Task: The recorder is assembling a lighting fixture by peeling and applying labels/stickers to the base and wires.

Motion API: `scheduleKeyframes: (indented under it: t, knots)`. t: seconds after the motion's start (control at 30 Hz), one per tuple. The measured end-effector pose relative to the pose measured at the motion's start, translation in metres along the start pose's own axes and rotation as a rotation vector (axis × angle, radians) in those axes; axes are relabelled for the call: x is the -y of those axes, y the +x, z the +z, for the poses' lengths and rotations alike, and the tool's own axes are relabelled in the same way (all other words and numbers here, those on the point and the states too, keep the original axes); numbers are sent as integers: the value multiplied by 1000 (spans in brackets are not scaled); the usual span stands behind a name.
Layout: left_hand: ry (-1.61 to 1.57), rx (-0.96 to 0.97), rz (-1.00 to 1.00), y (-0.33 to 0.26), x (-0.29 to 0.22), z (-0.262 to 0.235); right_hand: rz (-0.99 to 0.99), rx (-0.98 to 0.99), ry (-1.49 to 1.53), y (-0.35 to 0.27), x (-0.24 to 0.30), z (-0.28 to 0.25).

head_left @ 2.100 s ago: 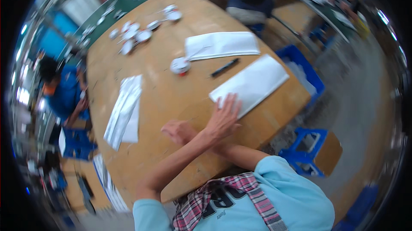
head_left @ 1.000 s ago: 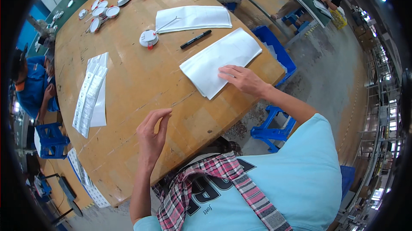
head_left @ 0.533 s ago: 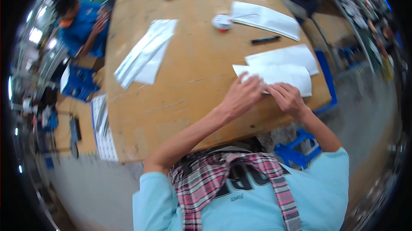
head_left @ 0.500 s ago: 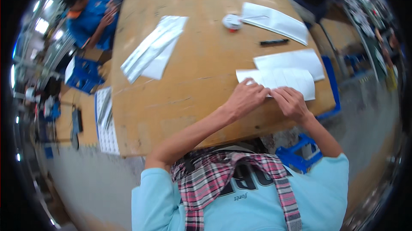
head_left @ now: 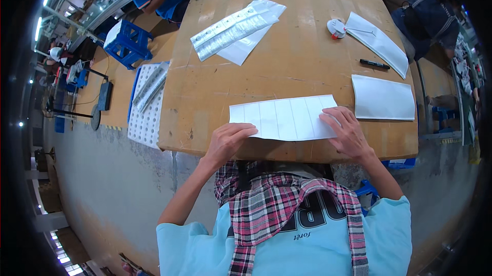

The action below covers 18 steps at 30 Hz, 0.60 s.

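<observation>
Over on the left, we're pinning the near left corner of the creased white sheet (head_left: 283,118) with our left hand (head_left: 228,141), fingers flat and spread, gripping nothing. On the right, our right hand (head_left: 347,133) is pressing its other end down, palm open. It's lying unfolded at the table's (head_left: 215,86) near edge, so we're guessing most of the folding is still ahead, with another sheet (head_left: 383,98) waiting just right.

- White creased sheet of label strips (head_left: 284,117) at the near table edge.
- Silvery printed strip packs (head_left: 233,27) far left.
- Plain white pouch (head_left: 383,98) at right.
</observation>
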<state>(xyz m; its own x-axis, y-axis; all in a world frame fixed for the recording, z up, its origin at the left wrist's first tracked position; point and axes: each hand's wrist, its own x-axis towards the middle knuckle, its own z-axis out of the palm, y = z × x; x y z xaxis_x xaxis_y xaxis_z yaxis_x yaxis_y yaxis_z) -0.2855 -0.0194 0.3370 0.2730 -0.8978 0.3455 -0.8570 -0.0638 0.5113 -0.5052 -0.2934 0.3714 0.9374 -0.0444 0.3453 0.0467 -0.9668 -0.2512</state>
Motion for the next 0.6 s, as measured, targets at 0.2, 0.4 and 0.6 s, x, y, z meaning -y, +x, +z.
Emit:
scheduleKeyframes:
  t: [0.2, 0.4, 0.6]
  knots:
    - [-107, -18, -45, -9, 6, -4, -6, 104, 120, -4, -15, 23]
    - [-107, 94, -72, -10, 21, -4, 37, 108, 90, -16, -17, 20]
    - [-178, 59, -73, -7, 28, -1, 61, 90, 135, -29, -28, 26]
